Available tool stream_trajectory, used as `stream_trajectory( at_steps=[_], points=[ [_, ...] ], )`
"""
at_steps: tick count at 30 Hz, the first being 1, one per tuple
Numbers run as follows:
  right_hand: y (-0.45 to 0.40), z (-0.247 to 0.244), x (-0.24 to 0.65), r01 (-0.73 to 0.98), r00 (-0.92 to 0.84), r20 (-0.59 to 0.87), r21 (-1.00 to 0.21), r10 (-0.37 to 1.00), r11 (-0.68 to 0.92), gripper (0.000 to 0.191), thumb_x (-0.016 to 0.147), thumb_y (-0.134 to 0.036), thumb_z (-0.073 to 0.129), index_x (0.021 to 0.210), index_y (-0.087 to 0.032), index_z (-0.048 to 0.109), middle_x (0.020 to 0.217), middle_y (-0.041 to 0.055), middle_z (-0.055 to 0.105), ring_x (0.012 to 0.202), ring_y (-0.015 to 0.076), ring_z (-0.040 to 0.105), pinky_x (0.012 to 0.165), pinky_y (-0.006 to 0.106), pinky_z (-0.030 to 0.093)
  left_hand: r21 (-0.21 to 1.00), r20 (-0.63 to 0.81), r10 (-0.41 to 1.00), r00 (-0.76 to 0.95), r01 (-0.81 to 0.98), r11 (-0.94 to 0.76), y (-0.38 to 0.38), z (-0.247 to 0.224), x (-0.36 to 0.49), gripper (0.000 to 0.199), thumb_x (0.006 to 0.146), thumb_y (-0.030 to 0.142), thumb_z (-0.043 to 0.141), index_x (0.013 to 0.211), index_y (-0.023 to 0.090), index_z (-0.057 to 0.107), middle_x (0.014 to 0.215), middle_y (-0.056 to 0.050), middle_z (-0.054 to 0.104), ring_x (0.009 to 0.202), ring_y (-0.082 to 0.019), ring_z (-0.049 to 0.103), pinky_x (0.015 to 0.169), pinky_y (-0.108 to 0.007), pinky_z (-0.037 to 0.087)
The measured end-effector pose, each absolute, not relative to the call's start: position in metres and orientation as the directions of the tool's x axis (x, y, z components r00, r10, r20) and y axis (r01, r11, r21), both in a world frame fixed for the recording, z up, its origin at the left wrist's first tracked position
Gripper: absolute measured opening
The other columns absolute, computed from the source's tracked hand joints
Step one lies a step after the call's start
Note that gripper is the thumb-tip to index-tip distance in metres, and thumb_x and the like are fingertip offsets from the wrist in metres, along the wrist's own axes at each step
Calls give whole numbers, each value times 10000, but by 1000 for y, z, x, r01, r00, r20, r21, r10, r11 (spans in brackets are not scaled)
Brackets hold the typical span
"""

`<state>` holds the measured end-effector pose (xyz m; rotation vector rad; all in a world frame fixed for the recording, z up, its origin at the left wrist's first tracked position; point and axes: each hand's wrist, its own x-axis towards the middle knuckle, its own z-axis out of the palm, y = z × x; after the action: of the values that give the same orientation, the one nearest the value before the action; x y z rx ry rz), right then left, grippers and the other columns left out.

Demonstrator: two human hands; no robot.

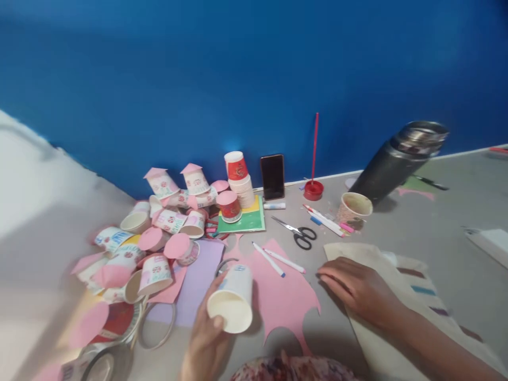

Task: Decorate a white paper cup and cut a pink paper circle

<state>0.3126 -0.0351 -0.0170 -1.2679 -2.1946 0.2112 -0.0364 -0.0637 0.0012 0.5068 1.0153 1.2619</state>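
Note:
My left hand [208, 333] is closed around a white paper cup [238, 288], its mouth tilted toward me and the thumb at the rim. Blue marks show on the cup's far side. My right hand [353, 286] lies on the edge of a cream cloth-like sheet [357, 251], its fingers loosely stretched and holding nothing visible. Between the hands is pink paper [286, 296] with rounded cut-outs. On it lie a blue-tipped marker [269, 259] and a pink-tipped marker [284, 261]. Open scissors [296, 232] rest just beyond.
Decorated paper cups [156, 272] with pink tops heap at the left, near tape rolls [156, 325]. A stack of cups [241, 188], a phone [273, 177] and a red holder [313, 190] stand by the blue wall. At the right are a used cup [354, 207] and a tilted-looking flask [397, 161].

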Motion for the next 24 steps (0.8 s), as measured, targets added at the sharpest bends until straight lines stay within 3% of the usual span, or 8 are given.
stream_trajectory(
  at_steps=[3, 6, 13, 19, 24],
  points=[
    [-34, -35, 319, 746, -340, 456, -403, 822, 531, 185, 1076, -227, 532, 1010, -235, 705, 946, 44, 799, 839, 198, 754, 750, 311, 562, 796, -308, 937, 163, -496, 348, -56, -2, -22, 829, 631, 451, 977, 1373, 210, 695, 1088, -128, 776, 983, -338, 761, 725, -317, 593],
    [-32, -43, 323, 753, -288, 515, -399, 807, 523, 154, 1062, -231, 553, 1013, -237, 699, 935, 51, 798, 837, 207, 767, 760, 317, 576, 774, -260, 931, 258, -520, 360, -48, -4, -16, 771, 667, 452, 956, 1358, 223, 700, 1130, -122, 747, 996, -302, 746, 738, -278, 544],
    [-23, -30, 329, 742, -333, 420, -436, 844, 509, 191, 1053, -258, 547, 978, -245, 721, 933, 45, 807, 815, 199, 777, 741, 303, 593, 774, -244, 902, 356, -489, 402, -44, 3, -14, 764, 693, 460, 938, 1385, 247, 693, 1267, -130, 705, 1064, -300, 708, 796, -285, 527],
    [-11, -23, 339, 836, -304, 374, -337, 876, 434, 274, 1052, -309, 492, 968, -242, 743, 962, 40, 826, 839, 222, 791, 741, 323, 587, 793, -278, 887, 368, -434, 428, -50, 15, -24, 790, 706, 477, 926, 1419, 254, 668, 1207, -109, 725, 965, -246, 697, 810, -288, 524],
    [-3, -23, 341, 888, -266, 293, -296, 918, 352, 314, 1034, -341, 475, 977, -245, 768, 996, 40, 839, 888, 234, 791, 744, 327, 577, 834, -287, 881, 377, -354, 423, -50, 22, -23, 846, 654, 514, 960, 1401, 232, 683, 1333, -145, 701, 1093, -306, 688, 851, -308, 539]
  ],
)
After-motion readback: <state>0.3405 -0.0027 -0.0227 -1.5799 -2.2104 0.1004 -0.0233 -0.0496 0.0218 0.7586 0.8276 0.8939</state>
